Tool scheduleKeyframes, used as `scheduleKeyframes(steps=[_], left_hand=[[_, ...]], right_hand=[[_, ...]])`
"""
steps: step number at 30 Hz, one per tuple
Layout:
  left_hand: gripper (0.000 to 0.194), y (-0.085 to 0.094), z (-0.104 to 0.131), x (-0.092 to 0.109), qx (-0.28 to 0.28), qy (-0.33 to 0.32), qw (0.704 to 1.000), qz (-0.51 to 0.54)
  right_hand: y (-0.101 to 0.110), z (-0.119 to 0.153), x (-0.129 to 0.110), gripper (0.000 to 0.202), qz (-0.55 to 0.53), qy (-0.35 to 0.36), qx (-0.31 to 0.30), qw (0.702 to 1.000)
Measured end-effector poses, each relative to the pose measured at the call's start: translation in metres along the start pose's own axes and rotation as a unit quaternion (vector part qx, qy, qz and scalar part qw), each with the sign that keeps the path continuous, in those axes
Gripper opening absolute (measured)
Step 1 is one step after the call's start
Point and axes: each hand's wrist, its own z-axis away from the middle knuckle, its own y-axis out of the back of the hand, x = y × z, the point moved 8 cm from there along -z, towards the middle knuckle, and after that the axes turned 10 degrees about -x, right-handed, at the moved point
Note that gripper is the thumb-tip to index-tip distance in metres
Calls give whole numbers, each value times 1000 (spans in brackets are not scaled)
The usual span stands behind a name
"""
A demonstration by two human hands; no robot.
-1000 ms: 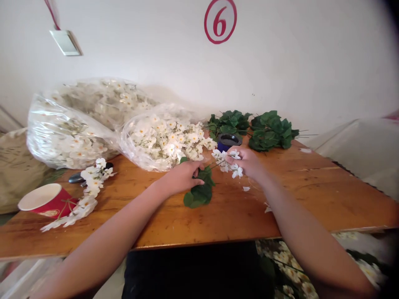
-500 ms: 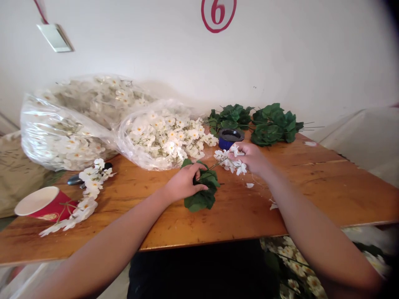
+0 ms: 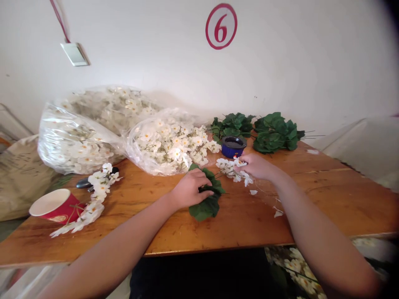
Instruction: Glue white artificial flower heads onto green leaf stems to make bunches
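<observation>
My left hand [image 3: 192,189] is closed over a bunch of green artificial leaves [image 3: 205,207] near the table's front middle, its thumb and fingers curled on the leaves. To its right, my right hand [image 3: 257,165] pinches a sprig of white artificial flowers [image 3: 232,169], whose thin stem runs toward the leaves. Just behind this sprig stands a round blue container with a black rim [image 3: 233,147]. Loose white petals [image 3: 253,192] lie on the wood beside my right wrist. My right fingertips are partly hidden by the flowers.
Clear plastic bags of white flowers [image 3: 84,141] fill the table's back left. A tilted red paper cup [image 3: 64,207] lies at left, with a white flower spray [image 3: 96,199] against it. Green leaf bunches [image 3: 276,135] rest by the wall, their wire stems pointing right.
The whole scene sits lower and slightly further right as the camera has tilted. Both hands keep their holds on the leaves and the flower sprig, with little movement over the table.
</observation>
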Motion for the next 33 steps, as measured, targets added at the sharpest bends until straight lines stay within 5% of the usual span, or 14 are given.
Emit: scheduleKeyframes(steps=[8, 11, 15, 19, 22, 27, 30, 33], left_hand=[[7, 4, 4, 7, 46, 22, 998, -23], [6, -1, 3, 8, 46, 30, 998, -23], [8, -3, 3, 8, 42, 23, 999, -8], [19, 3, 6, 10, 59, 10, 998, -14], [23, 1, 7, 12, 55, 11, 997, -54], [21, -11, 5, 13, -13, 8, 990, -141], [25, -18, 4, 13, -49, -8, 987, -156], [28, -22, 3, 8, -52, 1, 991, -121]], right_hand=[[-24, -17, 13, 26, 29, 27, -62, 997], [-8, -8, -1, 20, -7, 44, 36, 998], [30, 19, -60, 40, -38, 180, 226, 957], [18, 0, -128, 36, 119, 255, 155, 947], [-8, -41, -151, 43, 276, 235, 80, 929], [-28, -99, -145, 25, 368, 132, -20, 920], [-15, -98, -139, 20, 349, 114, 4, 930], [9, -74, -129, 25, 268, 109, 93, 953]])
